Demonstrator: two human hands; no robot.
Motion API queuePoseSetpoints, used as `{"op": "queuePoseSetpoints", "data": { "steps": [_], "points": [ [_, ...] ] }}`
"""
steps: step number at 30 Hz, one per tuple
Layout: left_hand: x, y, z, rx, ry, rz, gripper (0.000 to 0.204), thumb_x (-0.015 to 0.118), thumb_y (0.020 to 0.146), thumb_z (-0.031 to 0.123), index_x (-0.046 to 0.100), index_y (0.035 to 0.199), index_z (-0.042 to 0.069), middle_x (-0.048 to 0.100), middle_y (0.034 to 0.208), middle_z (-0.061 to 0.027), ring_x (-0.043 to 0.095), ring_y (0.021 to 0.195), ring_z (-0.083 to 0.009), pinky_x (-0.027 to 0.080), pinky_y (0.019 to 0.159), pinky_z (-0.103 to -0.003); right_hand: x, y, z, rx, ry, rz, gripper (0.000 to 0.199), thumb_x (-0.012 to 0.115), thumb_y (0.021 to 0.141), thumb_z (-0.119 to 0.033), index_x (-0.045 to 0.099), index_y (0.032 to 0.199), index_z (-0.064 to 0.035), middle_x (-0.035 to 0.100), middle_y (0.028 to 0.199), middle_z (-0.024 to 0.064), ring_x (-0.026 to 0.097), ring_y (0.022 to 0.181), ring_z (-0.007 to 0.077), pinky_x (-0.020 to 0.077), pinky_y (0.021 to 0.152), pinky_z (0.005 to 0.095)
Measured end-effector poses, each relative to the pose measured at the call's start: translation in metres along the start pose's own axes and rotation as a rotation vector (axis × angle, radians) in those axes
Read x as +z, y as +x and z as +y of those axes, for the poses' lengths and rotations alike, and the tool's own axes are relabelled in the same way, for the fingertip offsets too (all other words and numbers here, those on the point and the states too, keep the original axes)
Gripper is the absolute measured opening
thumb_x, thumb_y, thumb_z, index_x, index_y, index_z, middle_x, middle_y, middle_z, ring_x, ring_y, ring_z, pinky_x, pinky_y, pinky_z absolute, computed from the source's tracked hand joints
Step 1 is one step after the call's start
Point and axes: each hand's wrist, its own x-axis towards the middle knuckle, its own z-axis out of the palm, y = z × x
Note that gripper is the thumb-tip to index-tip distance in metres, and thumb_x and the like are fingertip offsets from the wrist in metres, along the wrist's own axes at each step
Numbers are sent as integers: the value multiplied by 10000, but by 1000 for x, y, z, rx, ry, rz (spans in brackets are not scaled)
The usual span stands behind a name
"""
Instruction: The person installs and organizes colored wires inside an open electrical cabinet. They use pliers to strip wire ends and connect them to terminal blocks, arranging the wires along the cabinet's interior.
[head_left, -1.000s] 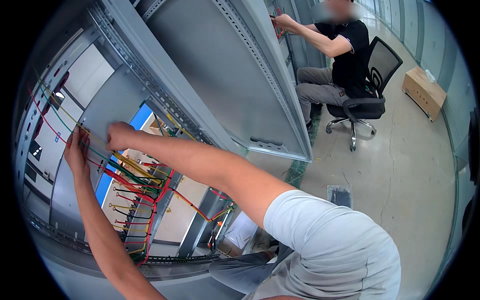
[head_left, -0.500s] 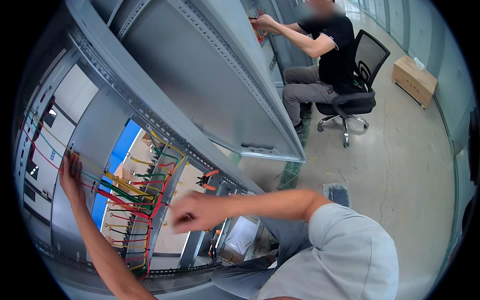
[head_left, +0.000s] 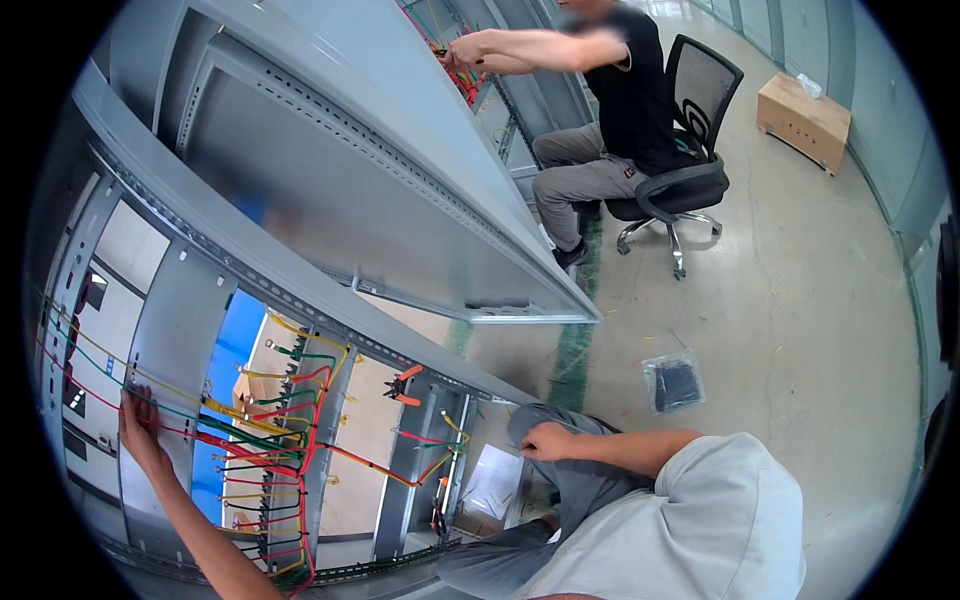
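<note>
The bundle of coloured wires (head_left: 200, 425) runs inside the open grey cabinet frame (head_left: 300, 300), its long axis slanting from the upper left down toward the lower right, where the strands fan out to terminals. The left hand (head_left: 140, 430) lies on the bundle's left end, fingers spread flat and pressing the wires against the panel rather than gripping them. The right hand (head_left: 545, 440) rests loosely curled on the person's knee, holding nothing, well apart to the right. The left hand is therefore much the nearer. Orange-handled pliers (head_left: 400, 385) hang between them.

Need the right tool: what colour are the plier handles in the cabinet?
Orange, the pliers in the head view.
</note>
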Motion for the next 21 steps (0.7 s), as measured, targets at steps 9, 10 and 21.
{"op": "queuePoseSetpoints", "data": {
  "steps": [9, 10, 21],
  "points": [
    [-60, 0, 49, 832, 1026, 387, 523, 550, 1038, 460, 641, 1322, 31, 659, 1313, -149, 640, 1177, -297, 498, 991, -357, 18, 9, 0, 53, 19, -38, 286, 691, 876, -378, 768, 908, -104, 726, 844, 131, 690, 821, 358, 533, 713, 475],
    [-62, 6, 50, 796, 1026, 367, 533, 534, 1042, 470, 636, 1329, 33, 653, 1320, -155, 630, 1193, -306, 490, 1003, -362, 21, 11, 2, 59, 15, -43, 289, 690, 876, -380, 768, 910, -104, 726, 845, 133, 691, 821, 358, 534, 716, 476],
    [-74, 23, 30, 293, 1300, 56, 680, 352, 1054, 581, 569, 1420, 51, 598, 1384, -232, 551, 1301, -397, 427, 1080, -380, 16, 10, 4, 69, 54, -13, 282, 698, 869, -372, 766, 906, -101, 727, 845, 137, 690, 810, 360, 535, 722, 474]
  ]
}}
